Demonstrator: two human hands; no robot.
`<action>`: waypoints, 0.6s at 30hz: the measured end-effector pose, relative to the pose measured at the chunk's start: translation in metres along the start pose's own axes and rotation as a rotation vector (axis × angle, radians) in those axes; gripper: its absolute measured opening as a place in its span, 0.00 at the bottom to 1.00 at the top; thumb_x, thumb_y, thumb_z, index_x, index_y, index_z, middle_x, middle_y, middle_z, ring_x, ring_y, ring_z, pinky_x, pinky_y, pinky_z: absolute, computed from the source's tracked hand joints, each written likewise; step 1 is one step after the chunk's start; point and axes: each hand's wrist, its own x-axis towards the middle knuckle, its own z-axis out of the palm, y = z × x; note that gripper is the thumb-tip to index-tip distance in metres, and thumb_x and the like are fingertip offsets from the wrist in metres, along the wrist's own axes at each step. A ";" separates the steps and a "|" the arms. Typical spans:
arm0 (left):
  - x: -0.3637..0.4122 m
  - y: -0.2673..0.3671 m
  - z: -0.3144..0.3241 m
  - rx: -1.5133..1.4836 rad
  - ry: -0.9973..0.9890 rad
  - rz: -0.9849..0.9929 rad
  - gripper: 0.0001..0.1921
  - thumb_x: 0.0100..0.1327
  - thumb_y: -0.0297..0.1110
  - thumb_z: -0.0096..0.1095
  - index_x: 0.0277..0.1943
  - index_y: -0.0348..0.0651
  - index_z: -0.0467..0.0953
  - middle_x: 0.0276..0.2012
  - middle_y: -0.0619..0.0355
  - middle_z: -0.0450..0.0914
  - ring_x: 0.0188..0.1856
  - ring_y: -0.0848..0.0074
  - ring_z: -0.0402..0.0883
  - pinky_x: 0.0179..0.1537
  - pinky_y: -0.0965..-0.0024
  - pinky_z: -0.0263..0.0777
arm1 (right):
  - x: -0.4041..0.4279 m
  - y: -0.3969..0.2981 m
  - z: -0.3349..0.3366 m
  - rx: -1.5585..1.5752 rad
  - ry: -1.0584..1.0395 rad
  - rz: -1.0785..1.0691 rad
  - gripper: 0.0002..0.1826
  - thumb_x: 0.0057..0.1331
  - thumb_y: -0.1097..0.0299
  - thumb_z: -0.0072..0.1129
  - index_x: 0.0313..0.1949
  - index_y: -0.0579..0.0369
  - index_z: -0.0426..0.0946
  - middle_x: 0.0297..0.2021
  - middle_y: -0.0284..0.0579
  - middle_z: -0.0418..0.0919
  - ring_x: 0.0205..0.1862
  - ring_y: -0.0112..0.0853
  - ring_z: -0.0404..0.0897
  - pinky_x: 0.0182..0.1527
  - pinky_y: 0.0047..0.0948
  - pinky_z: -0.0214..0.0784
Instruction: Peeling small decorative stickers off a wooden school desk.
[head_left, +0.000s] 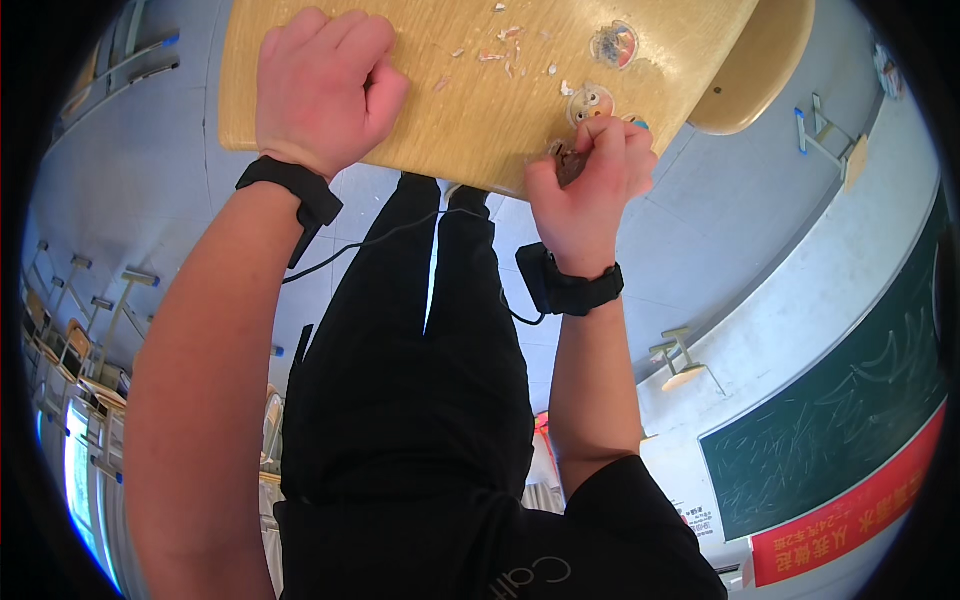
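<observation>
My left hand (326, 90) rests as a fist on the wooden desktop (427, 142), near its left side, with no held thing visible. At the near right edge, my right hand (600, 180) bends over the desktop, thumb and fingers curled around a partly covered, worn sticker (559, 150). Whether its fingers pinch anything is hidden. Just beyond the fingertips lies a round sticker with cartoon eyes (590, 103). Farther away is another round sticker (615, 45), its picture partly rubbed off. Torn paper scraps (491, 56) are scattered between the hands.
A rounded wooden seat (757, 67) adjoins the desk's right side. A black cable (367, 244) runs from my left wristband (292, 187) across my legs. Stools (679, 367) stand by the wall below a chalkboard (825, 450); more furniture (82, 337) is at left.
</observation>
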 end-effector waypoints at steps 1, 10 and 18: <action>0.000 0.000 0.000 -0.007 0.010 0.003 0.03 0.55 0.26 0.61 0.31 0.47 0.74 0.26 0.63 0.76 0.29 0.64 0.70 0.34 0.61 0.62 | 0.000 0.000 0.000 -0.007 0.002 -0.006 0.16 0.46 0.71 0.64 0.35 0.45 0.71 0.42 0.43 0.69 0.49 0.45 0.65 0.53 0.46 0.52; -0.001 -0.002 0.001 -0.033 0.011 0.012 0.03 0.55 0.26 0.61 0.31 0.46 0.75 0.25 0.62 0.75 0.29 0.63 0.71 0.32 0.60 0.63 | 0.000 0.001 0.001 -0.020 0.012 -0.036 0.15 0.44 0.73 0.62 0.33 0.44 0.72 0.41 0.42 0.69 0.48 0.45 0.66 0.50 0.46 0.53; 0.000 0.000 -0.002 -0.003 0.017 0.022 0.03 0.55 0.26 0.61 0.31 0.46 0.74 0.26 0.61 0.75 0.29 0.63 0.71 0.33 0.60 0.63 | -0.001 0.000 0.002 -0.017 0.029 -0.038 0.14 0.46 0.74 0.62 0.33 0.45 0.72 0.40 0.42 0.70 0.47 0.45 0.66 0.50 0.45 0.54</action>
